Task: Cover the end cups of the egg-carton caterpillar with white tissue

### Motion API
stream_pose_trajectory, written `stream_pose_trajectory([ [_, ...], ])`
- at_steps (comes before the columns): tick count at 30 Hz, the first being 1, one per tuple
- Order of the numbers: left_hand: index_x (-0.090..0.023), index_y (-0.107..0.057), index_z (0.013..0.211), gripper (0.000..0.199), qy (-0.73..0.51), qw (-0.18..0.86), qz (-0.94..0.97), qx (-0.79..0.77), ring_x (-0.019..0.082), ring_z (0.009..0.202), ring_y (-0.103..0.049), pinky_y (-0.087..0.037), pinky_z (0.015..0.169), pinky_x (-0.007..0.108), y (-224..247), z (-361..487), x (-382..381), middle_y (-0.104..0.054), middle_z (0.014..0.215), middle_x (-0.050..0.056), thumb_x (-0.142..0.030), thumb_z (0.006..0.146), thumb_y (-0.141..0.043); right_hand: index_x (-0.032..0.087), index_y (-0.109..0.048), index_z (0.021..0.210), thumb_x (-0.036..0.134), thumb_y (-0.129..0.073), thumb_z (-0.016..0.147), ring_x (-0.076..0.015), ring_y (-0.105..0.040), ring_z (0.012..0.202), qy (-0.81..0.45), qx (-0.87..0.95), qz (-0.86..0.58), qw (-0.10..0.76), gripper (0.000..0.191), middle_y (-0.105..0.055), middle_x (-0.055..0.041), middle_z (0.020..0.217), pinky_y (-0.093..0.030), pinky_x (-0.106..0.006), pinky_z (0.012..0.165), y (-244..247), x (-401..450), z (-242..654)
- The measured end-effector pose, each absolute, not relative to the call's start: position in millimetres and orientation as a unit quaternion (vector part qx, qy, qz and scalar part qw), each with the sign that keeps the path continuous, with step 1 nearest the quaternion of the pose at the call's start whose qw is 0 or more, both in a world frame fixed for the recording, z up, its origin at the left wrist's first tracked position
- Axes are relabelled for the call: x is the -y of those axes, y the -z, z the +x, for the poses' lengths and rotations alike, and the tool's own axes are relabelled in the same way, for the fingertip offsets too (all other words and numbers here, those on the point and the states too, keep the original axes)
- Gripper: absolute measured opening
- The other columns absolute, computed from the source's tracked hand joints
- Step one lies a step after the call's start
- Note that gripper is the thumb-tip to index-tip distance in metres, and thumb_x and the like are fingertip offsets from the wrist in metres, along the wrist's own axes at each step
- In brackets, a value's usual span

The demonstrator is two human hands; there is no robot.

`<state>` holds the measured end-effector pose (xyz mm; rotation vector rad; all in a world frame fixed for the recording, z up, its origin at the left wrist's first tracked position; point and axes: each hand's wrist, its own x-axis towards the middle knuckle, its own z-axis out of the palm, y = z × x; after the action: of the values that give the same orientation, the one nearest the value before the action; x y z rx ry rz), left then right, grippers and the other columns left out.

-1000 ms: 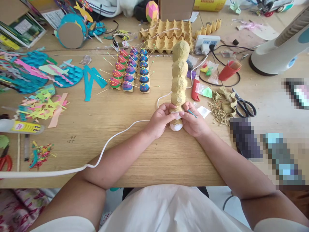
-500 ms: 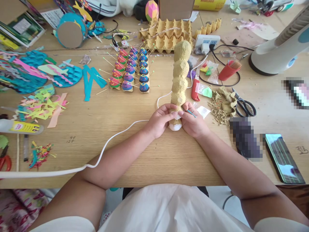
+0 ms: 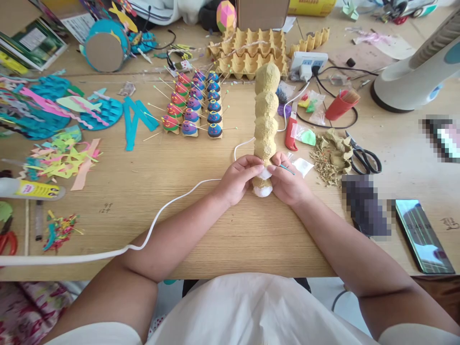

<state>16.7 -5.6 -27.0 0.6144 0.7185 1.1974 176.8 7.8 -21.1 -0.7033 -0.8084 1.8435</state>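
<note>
Both hands hold a strip of egg-carton cups [image 3: 266,105], tan and bumpy, pointing away from me. White soft material [image 3: 265,172] covers parts of its near end. My left hand [image 3: 239,178] pinches the strip from the left, thumb on top near the white patch. My right hand [image 3: 289,179] grips it from the right, its thumb also close to that patch. A thin blue stick-like tool [image 3: 287,169] pokes out from the right hand; most of it is hidden by the fingers.
Several painted egg-cup caterpillars [image 3: 192,105] with pin feelers stand left of the strip. Behind are egg cartons [image 3: 247,50] and a power strip [image 3: 308,62]. On the right lie a red utility knife [image 3: 292,132], scissors [image 3: 364,155] and a phone [image 3: 424,235]. A white cable [image 3: 172,199] crosses the left forearm.
The far end of the egg-carton strip has swung slightly left, and its near end has shifted a little toward me. Both hands keep their grip.
</note>
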Motion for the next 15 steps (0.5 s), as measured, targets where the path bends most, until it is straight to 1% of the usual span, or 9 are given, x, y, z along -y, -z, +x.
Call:
stream_pose_trajectory([
  [4, -0.021, -0.075, 0.087, 0.037, -0.545, 0.715, 0.277, -0.338, 0.01, 0.075, -0.068, -0.052, 0.073, 0.025, 25.7, 17.9, 6.7, -0.075, 0.08, -0.003, -0.034, 0.064, -0.101, 0.026, -0.045, 0.085, 0.028, -0.096, 0.074, -0.0117, -0.056, 0.071, -0.757, 0.331, -0.291, 0.481, 0.053, -0.055, 0.0074, 0.079, -0.046, -0.027, 0.064, 22.0, -8.6, 176.8],
  [9, -0.021, -0.075, 0.087, 0.035, -0.544, 0.714, 0.272, -0.347, 0.011, 0.078, -0.069, -0.052, 0.075, 0.026, 23.8, 19.5, 6.9, -0.077, 0.084, -0.002, -0.032, 0.065, -0.1, 0.027, -0.045, 0.086, 0.036, -0.096, 0.077, -0.0127, -0.057, 0.074, -0.756, 0.337, -0.291, 0.48, 0.053, -0.058, 0.0064, 0.082, -0.048, -0.028, 0.067, 21.9, -9.0, 177.4],
  [13, -0.021, -0.076, 0.087, 0.037, -0.538, 0.72, 0.272, -0.344, 0.012, 0.077, -0.068, -0.052, 0.074, 0.027, 22.0, 19.1, 7.2, -0.076, 0.083, -0.002, -0.036, 0.065, -0.101, 0.027, -0.045, 0.086, 0.029, -0.098, 0.073, -0.0123, -0.057, 0.074, -0.753, 0.329, -0.299, 0.484, 0.055, -0.058, 0.0071, 0.08, -0.048, -0.026, 0.066, 21.0, -7.8, 176.2],
  [15, -0.021, -0.077, 0.086, 0.036, -0.539, 0.721, 0.275, -0.339, 0.012, 0.077, -0.066, -0.051, 0.072, 0.027, 20.8, 18.2, 7.7, -0.076, 0.082, -0.001, -0.041, 0.067, -0.1, 0.027, -0.045, 0.084, 0.028, -0.098, 0.073, -0.0128, -0.058, 0.074, -0.755, 0.322, -0.301, 0.485, 0.054, -0.058, 0.007, 0.08, -0.049, -0.026, 0.067, 20.2, -7.3, 175.5],
])
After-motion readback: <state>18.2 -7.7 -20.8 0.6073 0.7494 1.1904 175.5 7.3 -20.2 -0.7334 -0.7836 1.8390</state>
